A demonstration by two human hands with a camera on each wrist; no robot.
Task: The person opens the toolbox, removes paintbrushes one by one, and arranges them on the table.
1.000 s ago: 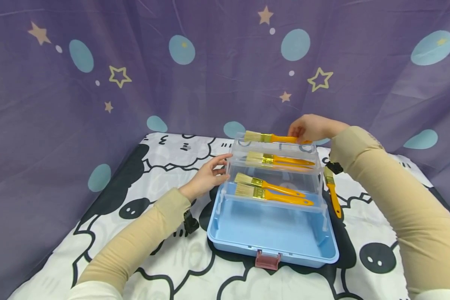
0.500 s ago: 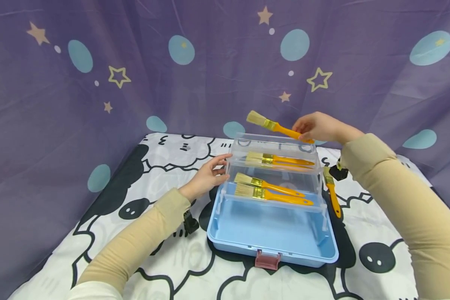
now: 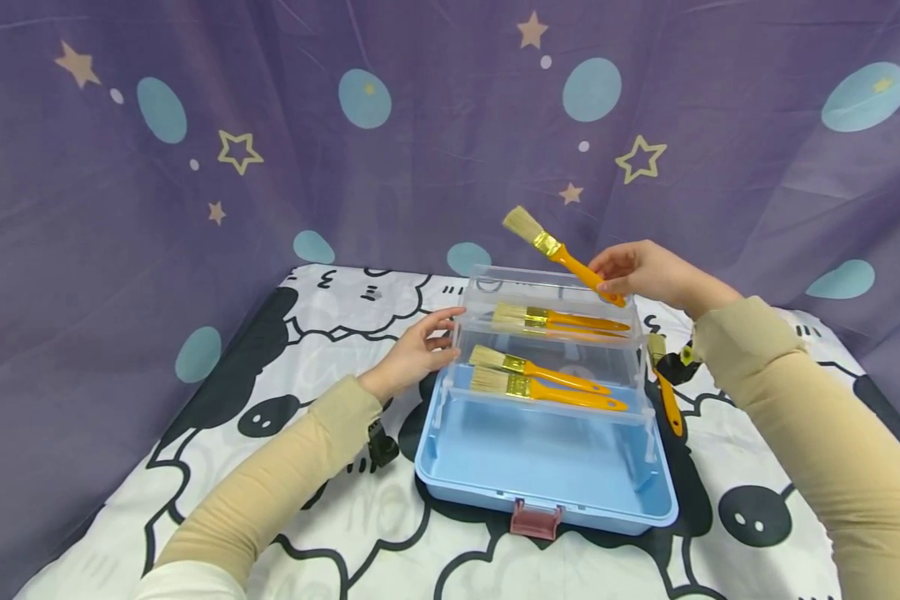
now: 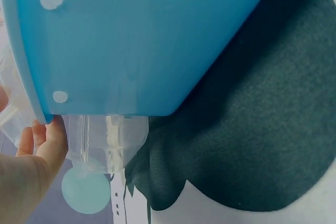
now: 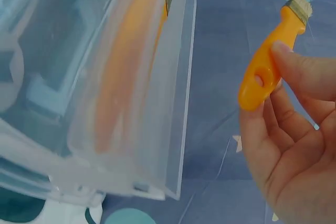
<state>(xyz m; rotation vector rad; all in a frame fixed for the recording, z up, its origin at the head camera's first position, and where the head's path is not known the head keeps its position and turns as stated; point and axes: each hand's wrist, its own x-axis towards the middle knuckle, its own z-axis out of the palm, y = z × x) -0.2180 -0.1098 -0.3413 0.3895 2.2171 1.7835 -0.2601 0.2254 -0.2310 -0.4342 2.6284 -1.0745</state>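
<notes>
My right hand [image 3: 645, 273] pinches a paintbrush [image 3: 546, 243] near the end of its orange handle, with the pale bristles up and to the left. The brush is raised above the top clear tray [image 3: 532, 275] of a blue toolbox [image 3: 540, 467]. In the right wrist view, thumb and fingers lie on either side of the handle [image 5: 256, 92]. My left hand [image 3: 417, 354] rests at the left end of the clear trays, fingers spread and slightly bent. Two paintbrushes [image 3: 547, 400] lie in the lowest tray, and more brush handles [image 3: 581, 323] show in the middle tray.
Another paintbrush [image 3: 669, 404] lies on the sheep-print cloth [image 3: 375, 508] to the right of the toolbox, partly behind the right wrist camera [image 3: 675, 367]. A pink latch [image 3: 536, 522] hangs at the toolbox front. Behind stands a purple curtain [image 3: 450, 167] with stars.
My right hand has lifted the paintbrush out of line with the top tray, shifting slightly right and tilting its bristles upward. The left hand has stayed in place.
</notes>
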